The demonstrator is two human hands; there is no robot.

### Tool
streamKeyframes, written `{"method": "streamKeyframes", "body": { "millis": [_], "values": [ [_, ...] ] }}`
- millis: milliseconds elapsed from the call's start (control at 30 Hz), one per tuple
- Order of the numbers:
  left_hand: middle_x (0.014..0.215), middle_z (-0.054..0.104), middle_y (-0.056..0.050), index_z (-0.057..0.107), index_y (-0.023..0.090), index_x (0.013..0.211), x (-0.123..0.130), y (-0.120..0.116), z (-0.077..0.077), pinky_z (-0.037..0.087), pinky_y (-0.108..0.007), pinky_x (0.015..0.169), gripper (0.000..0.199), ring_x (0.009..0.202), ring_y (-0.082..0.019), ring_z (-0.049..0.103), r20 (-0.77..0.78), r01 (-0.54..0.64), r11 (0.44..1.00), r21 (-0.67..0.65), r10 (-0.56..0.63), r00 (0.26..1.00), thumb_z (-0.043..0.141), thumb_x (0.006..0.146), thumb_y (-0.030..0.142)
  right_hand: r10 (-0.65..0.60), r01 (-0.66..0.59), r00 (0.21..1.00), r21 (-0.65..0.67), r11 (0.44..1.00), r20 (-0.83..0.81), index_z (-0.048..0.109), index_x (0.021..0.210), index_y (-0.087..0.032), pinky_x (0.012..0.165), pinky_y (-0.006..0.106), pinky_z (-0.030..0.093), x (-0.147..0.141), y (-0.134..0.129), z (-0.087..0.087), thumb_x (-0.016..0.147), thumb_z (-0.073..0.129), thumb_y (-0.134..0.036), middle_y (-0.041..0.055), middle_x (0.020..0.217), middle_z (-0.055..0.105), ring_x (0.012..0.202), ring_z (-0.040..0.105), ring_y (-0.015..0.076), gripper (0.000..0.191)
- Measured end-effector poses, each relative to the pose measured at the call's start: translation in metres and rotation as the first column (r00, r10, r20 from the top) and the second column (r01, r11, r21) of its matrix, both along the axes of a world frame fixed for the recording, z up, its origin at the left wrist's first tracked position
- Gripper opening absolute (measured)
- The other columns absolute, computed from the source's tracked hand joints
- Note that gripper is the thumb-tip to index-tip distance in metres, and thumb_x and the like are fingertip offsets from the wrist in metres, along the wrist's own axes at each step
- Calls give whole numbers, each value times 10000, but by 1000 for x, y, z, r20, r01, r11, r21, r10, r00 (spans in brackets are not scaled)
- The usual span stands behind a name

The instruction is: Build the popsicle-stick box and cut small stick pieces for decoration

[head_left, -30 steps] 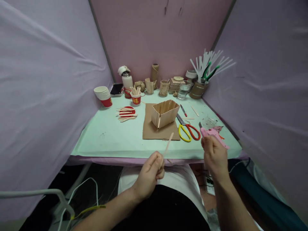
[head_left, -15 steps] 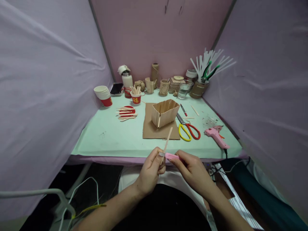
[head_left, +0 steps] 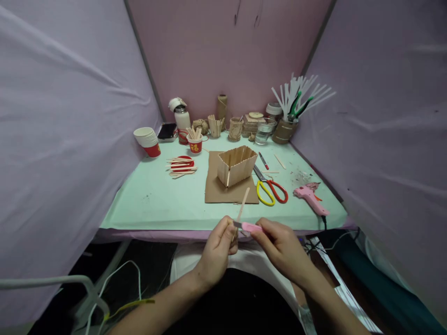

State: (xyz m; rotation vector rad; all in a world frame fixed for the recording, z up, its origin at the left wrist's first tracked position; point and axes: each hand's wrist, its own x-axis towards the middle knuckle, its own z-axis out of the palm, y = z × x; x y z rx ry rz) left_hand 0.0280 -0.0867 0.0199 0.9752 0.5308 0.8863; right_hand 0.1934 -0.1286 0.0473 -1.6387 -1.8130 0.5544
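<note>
Just in front of the table edge, my left hand (head_left: 219, 246) is closed around a wooden craft stick (head_left: 243, 204), whose upper end points up and away from me. My right hand (head_left: 279, 244) grips a pink utility knife (head_left: 252, 227). Its short blade lies against the stick, close to my left thumb. Beyond my hands, a box of upright craft sticks (head_left: 239, 168) stands on a piece of brown cardboard (head_left: 213, 190). One front corner of the box shows a pale vertical strip.
Scissors (head_left: 270, 188), a marker (head_left: 263, 161) and a pink glue gun (head_left: 312, 197) lie right of the cardboard. Loose craft sticks (head_left: 181, 168) rest on a red disc at left. Stacked paper cups (head_left: 147, 141), a cup of sticks (head_left: 195, 145) and a water cup (head_left: 263, 134) stand behind.
The knife blade has tilted and shifted slightly along the stick near my left thumb. My hands keep their hold. The whole view has shifted a little.
</note>
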Motion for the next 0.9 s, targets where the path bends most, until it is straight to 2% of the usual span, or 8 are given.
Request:
{"method": "streamKeyframes", "body": {
  "millis": [133, 300, 467, 600, 733, 833, 900],
  "values": [
    [623, 255, 67, 404, 181, 737, -2, -2, 4, 170, -226, 485, 321, 520, -67, 200, 9, 34, 999, -13, -34, 999, 486, 930, 424, -1, 0, 995, 13, 1000, 98, 410, 647, -217, 574, 257, 280, -5, 3, -6, 958, 404, -453, -30, 594, 478, 581, 434, 139, 390],
    [638, 276, 63, 371, 176, 696, -1, 0, 9, 152, -222, 477, 359, 516, -58, 184, 2, 55, 995, -83, -55, 998, 509, 913, 426, -244, 238, 970, 153, 959, 22, 417, 633, -218, 564, 255, 273, 8, 16, -17, 935, 438, -485, -44, 561, 417, 545, 392, 130, 404],
    [626, 274, 66, 369, 174, 691, 1, 4, 14, 135, -214, 468, 361, 510, -56, 172, 2, 64, 989, -131, -64, 998, 531, 899, 419, -287, 275, 958, 253, 928, 12, 531, 698, -204, 602, 260, 297, 11, 23, -24, 924, 486, -456, -32, 585, 478, 586, 437, 141, 341],
    [615, 267, 68, 358, 176, 683, 0, 3, 19, 115, -211, 459, 375, 506, -55, 161, 12, 85, 977, -194, -85, 996, 561, 877, 424, -299, 277, 954, 300, 913, 28, 513, 656, -206, 609, 267, 303, 12, 23, -23, 917, 500, -444, -25, 588, 490, 588, 435, 144, 353],
    [610, 258, 70, 354, 183, 687, -2, 1, 18, 108, -214, 457, 377, 504, -60, 155, 6, 102, 974, -201, -103, 995, 562, 874, 435, -284, 270, 959, 276, 923, 12, 514, 669, -212, 608, 269, 308, 15, 21, -22, 917, 495, -451, -31, 574, 473, 593, 439, 148, 345],
    [621, 263, 69, 360, 186, 694, -4, 1, 15, 128, -220, 464, 376, 507, -63, 171, -33, 121, 983, -137, -127, 991, 532, 885, 460, -216, 218, 976, 201, 955, -36, 467, 649, -213, 597, 261, 310, 18, 21, -23, 923, 481, -455, -42, 573, 428, 588, 419, 138, 366],
    [626, 281, 64, 379, 186, 700, -6, 1, 12, 177, -225, 480, 371, 519, -70, 217, -132, 118, 992, -34, -122, 984, 492, 904, 474, -133, 146, 984, 105, 984, -121, 409, 632, -215, 568, 250, 307, 21, 23, -24, 932, 451, -464, -48, 584, 382, 580, 389, 126, 392]
  ]
}}
